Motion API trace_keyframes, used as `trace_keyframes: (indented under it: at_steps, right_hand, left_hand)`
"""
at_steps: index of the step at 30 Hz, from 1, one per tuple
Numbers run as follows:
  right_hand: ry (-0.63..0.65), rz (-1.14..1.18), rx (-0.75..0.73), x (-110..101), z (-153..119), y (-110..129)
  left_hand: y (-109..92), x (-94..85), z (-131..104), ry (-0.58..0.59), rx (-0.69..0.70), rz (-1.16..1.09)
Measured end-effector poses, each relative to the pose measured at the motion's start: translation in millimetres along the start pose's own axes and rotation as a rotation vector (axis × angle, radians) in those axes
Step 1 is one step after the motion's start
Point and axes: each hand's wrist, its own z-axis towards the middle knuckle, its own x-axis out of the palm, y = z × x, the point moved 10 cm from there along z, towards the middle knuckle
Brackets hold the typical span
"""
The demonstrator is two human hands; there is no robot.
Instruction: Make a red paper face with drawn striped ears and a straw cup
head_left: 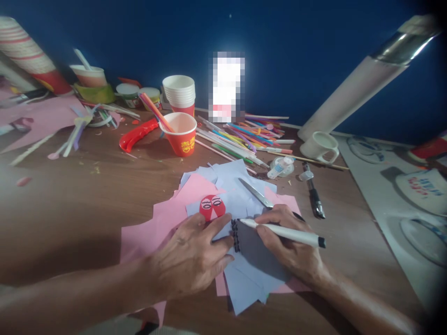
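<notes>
My right hand [291,242] is closed around a white marker [291,234] with a black end cap, its tip touching blue paper [258,260] at the top of a column of black looped marks. Flat on the paper, fingers spread, my left hand [195,251] lies just left of those marks. Its fingertips reach a round red paper piece [212,208] bearing two drawn eyes and a pink triangle. Scissors [256,193] rest behind my right hand, their handles partly hidden by it. Pink paper [143,235] spreads under the blue sheets.
Behind the papers stand a red cup [183,139] with sticks, stacked cups [179,95] and a red-handled tool [138,135]. Colored sticks [251,135] lie at the back centre, near a white mug [319,146]. A black pen [315,200] lies right, and a pale tube [352,97] leans behind.
</notes>
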Motion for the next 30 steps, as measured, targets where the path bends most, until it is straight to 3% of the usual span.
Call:
trace_keyframes:
  at_steps: [6, 14, 23, 30]
  right_hand:
    - [0.009, 0.16, 0.159, 0, -12, -27]
    - [-0.022, 0.116, 0.167, -3, -9, -22]
    - [0.01, 0.036, 0.178, -1, -11, -23]
    - [-0.008, 0.037, 0.212, -2, -13, -26]
  left_hand:
    - [1, -2.8, -1, -0.035, 0.007, -0.022]
    - [0, -7.9, 0, -0.101, 0.038, -0.06]
    - [18, -11.2, -1, -0.11, -0.079, -0.221]
    - [23, -23.6, -5, -0.236, -0.034, -0.339]
